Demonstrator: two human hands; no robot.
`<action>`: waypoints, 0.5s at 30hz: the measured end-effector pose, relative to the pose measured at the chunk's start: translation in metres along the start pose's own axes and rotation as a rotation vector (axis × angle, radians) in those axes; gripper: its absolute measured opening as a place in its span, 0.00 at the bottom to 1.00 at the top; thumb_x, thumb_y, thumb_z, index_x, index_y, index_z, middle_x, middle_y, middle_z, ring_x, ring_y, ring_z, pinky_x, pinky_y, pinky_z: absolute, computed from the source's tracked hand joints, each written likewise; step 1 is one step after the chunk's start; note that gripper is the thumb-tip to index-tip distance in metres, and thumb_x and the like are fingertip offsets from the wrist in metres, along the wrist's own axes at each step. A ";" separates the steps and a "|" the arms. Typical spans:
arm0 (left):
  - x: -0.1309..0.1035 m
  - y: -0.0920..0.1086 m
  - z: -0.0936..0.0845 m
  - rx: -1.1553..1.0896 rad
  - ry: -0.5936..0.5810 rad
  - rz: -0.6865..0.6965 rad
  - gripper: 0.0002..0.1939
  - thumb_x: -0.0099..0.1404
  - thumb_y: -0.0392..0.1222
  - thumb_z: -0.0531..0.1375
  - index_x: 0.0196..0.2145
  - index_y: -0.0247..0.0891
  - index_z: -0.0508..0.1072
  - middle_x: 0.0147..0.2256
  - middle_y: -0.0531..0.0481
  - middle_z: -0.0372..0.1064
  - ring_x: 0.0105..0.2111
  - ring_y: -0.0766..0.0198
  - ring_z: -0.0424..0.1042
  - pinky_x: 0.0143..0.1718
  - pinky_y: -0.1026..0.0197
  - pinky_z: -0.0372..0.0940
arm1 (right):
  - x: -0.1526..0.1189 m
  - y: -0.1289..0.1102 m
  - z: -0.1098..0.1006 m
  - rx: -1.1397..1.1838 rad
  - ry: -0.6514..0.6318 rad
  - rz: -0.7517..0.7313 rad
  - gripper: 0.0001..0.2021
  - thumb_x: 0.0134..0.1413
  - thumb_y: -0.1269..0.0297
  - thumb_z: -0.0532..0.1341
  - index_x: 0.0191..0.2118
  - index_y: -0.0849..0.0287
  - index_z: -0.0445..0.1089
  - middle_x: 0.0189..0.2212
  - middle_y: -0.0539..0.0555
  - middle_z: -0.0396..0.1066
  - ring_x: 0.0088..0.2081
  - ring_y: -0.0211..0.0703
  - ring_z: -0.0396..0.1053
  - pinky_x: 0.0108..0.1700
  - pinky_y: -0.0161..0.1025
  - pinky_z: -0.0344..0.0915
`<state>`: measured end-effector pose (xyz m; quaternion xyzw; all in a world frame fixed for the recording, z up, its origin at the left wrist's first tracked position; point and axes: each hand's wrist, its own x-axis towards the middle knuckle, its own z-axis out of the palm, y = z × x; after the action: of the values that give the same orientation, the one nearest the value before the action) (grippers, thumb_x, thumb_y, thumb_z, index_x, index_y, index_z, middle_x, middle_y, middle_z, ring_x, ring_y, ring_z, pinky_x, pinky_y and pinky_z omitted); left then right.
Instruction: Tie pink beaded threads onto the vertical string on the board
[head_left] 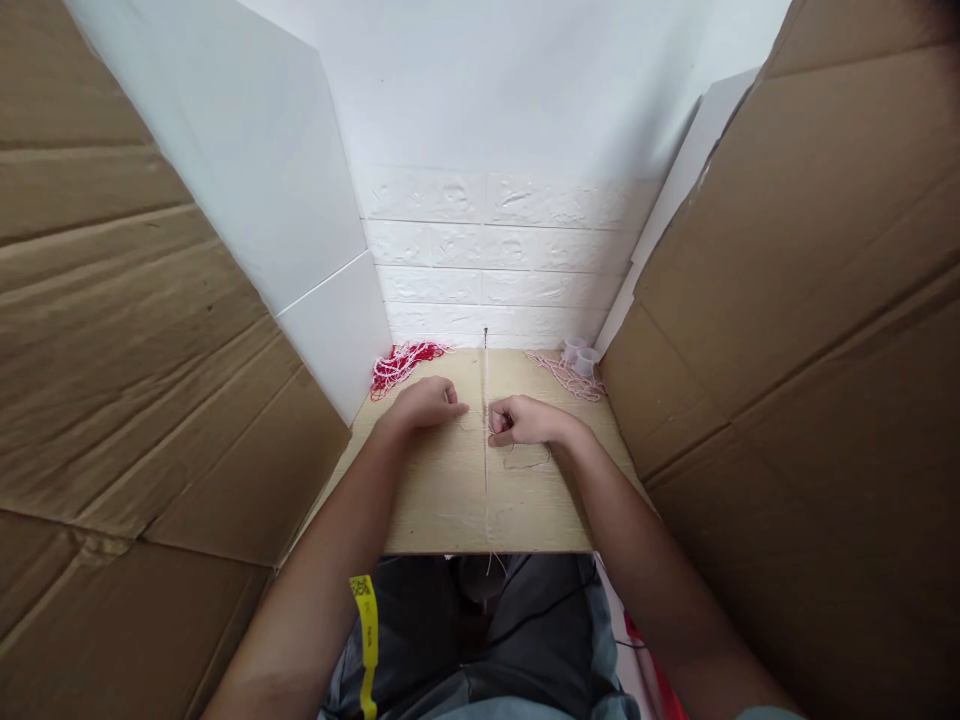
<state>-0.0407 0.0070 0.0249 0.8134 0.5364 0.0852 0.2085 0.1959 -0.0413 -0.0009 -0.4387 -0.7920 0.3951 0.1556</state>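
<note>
A pale cord [486,490] runs lengthwise down the middle of the wooden board [435,500], from a nail [485,332] at the back to the front edge, where loose ends hang over. Just left of the cord, my left hand [431,402] is closed in a pinch on a thin thread. On the other side, my right hand [521,420] is closed beside the cord, fingers curled round a thin thread. A loop of this thread [529,466] lies on the board below my right hand.
Red and white cords [405,366] are heaped at the back left. Pink cords [566,376] and small clear cups [585,360] sit at the back right. Cardboard walls [150,350] [787,300] flank the board, with a white brick-patterned wall [502,250] behind.
</note>
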 end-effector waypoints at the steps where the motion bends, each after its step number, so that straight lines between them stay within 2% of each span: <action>1: -0.001 0.001 0.000 0.009 -0.015 -0.002 0.16 0.53 0.56 0.65 0.31 0.41 0.75 0.34 0.48 0.77 0.30 0.60 0.70 0.27 0.62 0.56 | 0.000 0.001 0.000 0.012 -0.005 -0.002 0.10 0.44 0.62 0.68 0.29 0.59 0.66 0.25 0.45 0.65 0.26 0.34 0.60 0.28 0.33 0.55; 5: -0.005 0.004 -0.006 0.026 -0.022 -0.021 0.17 0.55 0.57 0.64 0.30 0.40 0.75 0.32 0.49 0.76 0.29 0.61 0.69 0.27 0.62 0.55 | -0.002 0.003 -0.004 0.051 -0.011 0.010 0.11 0.43 0.64 0.68 0.31 0.58 0.66 0.25 0.45 0.65 0.26 0.34 0.60 0.28 0.32 0.55; 9: -0.007 0.002 -0.010 0.043 0.002 -0.051 0.17 0.56 0.57 0.65 0.29 0.40 0.75 0.29 0.49 0.75 0.27 0.62 0.68 0.27 0.62 0.55 | -0.008 -0.005 -0.010 0.059 0.023 0.064 0.09 0.48 0.64 0.65 0.33 0.58 0.65 0.25 0.47 0.68 0.25 0.35 0.61 0.28 0.33 0.56; 12: -0.004 -0.005 -0.009 0.025 0.005 -0.050 0.17 0.54 0.57 0.66 0.29 0.40 0.75 0.31 0.49 0.76 0.29 0.61 0.69 0.28 0.62 0.56 | -0.012 -0.011 -0.013 0.045 0.051 0.165 0.06 0.52 0.65 0.62 0.33 0.58 0.64 0.21 0.48 0.68 0.22 0.35 0.60 0.26 0.33 0.54; 15: 0.001 -0.014 -0.007 -0.003 -0.020 -0.040 0.16 0.52 0.56 0.68 0.30 0.41 0.75 0.32 0.49 0.76 0.30 0.60 0.71 0.28 0.62 0.56 | -0.015 -0.013 -0.017 -0.046 0.136 0.294 0.06 0.56 0.62 0.61 0.31 0.57 0.64 0.18 0.49 0.69 0.20 0.36 0.60 0.26 0.34 0.53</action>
<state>-0.0545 0.0147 0.0248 0.8029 0.5505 0.0733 0.2168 0.2071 -0.0495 0.0213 -0.5790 -0.7157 0.3647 0.1394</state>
